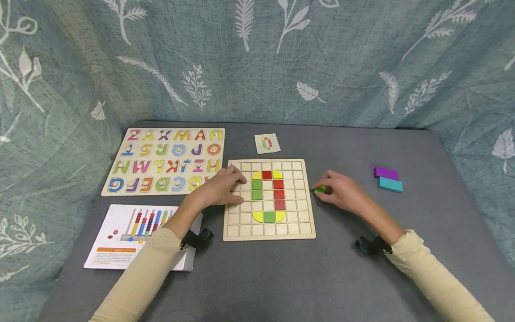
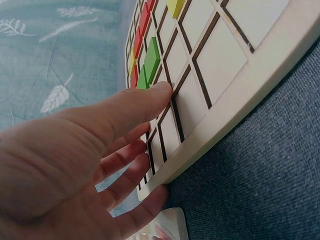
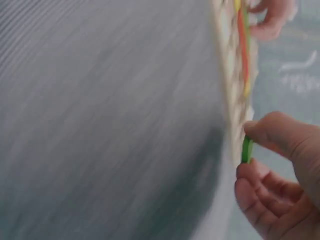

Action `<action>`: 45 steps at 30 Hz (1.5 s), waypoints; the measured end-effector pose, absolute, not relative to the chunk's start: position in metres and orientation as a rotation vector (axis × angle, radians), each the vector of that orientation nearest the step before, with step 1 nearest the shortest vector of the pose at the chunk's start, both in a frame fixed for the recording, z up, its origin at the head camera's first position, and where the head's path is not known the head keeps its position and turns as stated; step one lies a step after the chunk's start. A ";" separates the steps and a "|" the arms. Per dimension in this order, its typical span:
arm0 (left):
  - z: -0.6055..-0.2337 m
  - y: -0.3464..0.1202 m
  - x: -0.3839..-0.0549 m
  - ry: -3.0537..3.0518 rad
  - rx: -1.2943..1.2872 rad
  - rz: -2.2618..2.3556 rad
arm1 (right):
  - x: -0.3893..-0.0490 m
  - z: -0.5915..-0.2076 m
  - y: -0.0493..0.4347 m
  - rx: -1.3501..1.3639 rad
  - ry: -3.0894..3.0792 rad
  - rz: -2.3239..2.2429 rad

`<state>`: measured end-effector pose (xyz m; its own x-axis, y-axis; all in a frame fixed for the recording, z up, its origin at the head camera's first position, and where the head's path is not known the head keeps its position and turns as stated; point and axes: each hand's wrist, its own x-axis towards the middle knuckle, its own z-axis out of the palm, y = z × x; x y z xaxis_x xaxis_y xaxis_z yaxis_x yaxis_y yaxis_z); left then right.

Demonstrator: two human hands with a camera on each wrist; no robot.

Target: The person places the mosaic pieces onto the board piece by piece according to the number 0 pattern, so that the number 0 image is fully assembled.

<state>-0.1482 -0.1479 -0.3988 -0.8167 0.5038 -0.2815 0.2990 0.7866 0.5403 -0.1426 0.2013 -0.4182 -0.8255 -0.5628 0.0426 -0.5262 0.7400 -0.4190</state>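
A wooden grid board (image 1: 297, 229) lies in the middle of the table, bearing a ring of red, green and yellow tiles. My left hand (image 1: 217, 187) rests at the board's left side, its thumb (image 2: 159, 95) on the grid and its fingers spread loosely along the edge. Just off the board's right edge, my right hand (image 1: 342, 190) pinches a small green tile (image 3: 246, 149) between thumb and fingertips. Behind the board lies a small pattern card (image 1: 267, 143) printed with a similar coloured ring.
At the left is an alphabet puzzle board (image 1: 169, 154) with pegged letters. In front of it lies a white box (image 1: 104, 228) with an abacus picture, partly under my left forearm. A purple block (image 1: 386, 173) and a teal block (image 1: 390, 184) sit at the right.
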 end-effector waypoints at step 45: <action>-0.396 -0.147 -0.150 2.560 0.610 0.649 | -0.136 -0.410 0.069 -1.567 2.611 -0.469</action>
